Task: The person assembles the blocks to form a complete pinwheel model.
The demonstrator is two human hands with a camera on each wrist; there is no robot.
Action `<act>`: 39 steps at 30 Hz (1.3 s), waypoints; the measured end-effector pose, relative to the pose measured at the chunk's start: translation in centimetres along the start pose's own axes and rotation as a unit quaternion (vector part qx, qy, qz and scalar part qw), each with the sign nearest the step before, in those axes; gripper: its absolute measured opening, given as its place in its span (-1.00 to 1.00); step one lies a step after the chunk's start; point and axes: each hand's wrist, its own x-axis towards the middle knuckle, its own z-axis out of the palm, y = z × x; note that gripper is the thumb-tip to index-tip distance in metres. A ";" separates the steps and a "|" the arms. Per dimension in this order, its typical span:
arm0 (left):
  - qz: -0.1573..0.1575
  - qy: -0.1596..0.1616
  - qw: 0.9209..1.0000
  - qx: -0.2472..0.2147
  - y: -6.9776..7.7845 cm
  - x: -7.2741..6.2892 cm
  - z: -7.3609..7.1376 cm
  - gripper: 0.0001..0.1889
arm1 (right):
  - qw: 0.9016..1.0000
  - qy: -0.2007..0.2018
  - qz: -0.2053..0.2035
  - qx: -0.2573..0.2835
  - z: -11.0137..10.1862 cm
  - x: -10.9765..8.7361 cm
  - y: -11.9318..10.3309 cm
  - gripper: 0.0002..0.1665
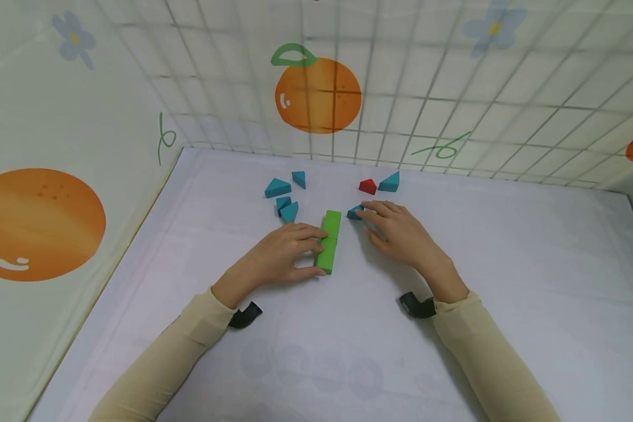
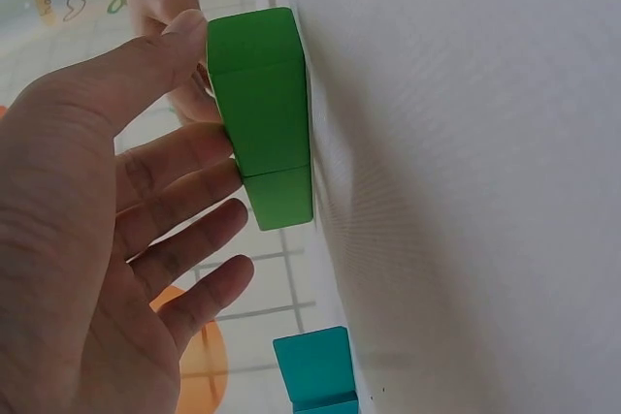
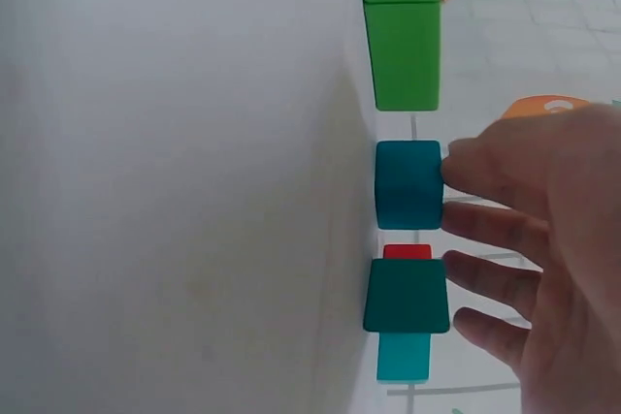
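Note:
Two bright green blocks [image 1: 329, 241] lie end to end in one row. My left hand [image 1: 290, 252] touches their left side with its fingertips, and its thumb rests at the near end [image 2: 257, 41]. To the right, my right hand [image 1: 398, 237] has its fingertips at a small blue triangular block [image 1: 354, 213]. In the right wrist view, thumb and index finger are beside this blue block [image 3: 408, 184]; the other fingers are close to a darker teal block [image 3: 407, 296]. In the head view the hand hides that teal block.
Several blue triangular blocks [image 1: 278, 187] lie left of the green row. Beyond my right hand are a red block [image 1: 367, 186] and another blue block [image 1: 389, 182]. A white cloth covers the table [image 1: 533, 264], with a grid-patterned wall [image 1: 411, 88] behind it.

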 end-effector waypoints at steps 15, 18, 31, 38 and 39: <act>-0.009 -0.007 1.000 -0.011 0.0 -0.1 0.1 -0.58 | 1.000 0.005 0.001 0.010 0.2 0.0 0.0 -0.51; -0.012 -0.011 1.000 -0.011 0.0 -0.1 0.0 -0.57 | 1.000 0.002 0.005 0.008 0.2 0.0 0.0 -0.52; -0.007 -0.009 1.000 -0.008 0.0 -0.1 -0.2 -0.58 | 1.000 0.016 0.000 0.013 0.3 0.1 -0.2 -0.46; -0.007 -0.008 1.000 -0.011 0.0 -0.1 -0.2 -0.58 | 1.000 0.011 0.004 0.016 0.3 0.1 -0.2 -0.45; -0.007 -0.008 1.000 -0.012 0.0 -0.1 -0.2 -0.58 | 1.000 0.010 0.006 0.017 0.2 0.1 -0.2 -0.45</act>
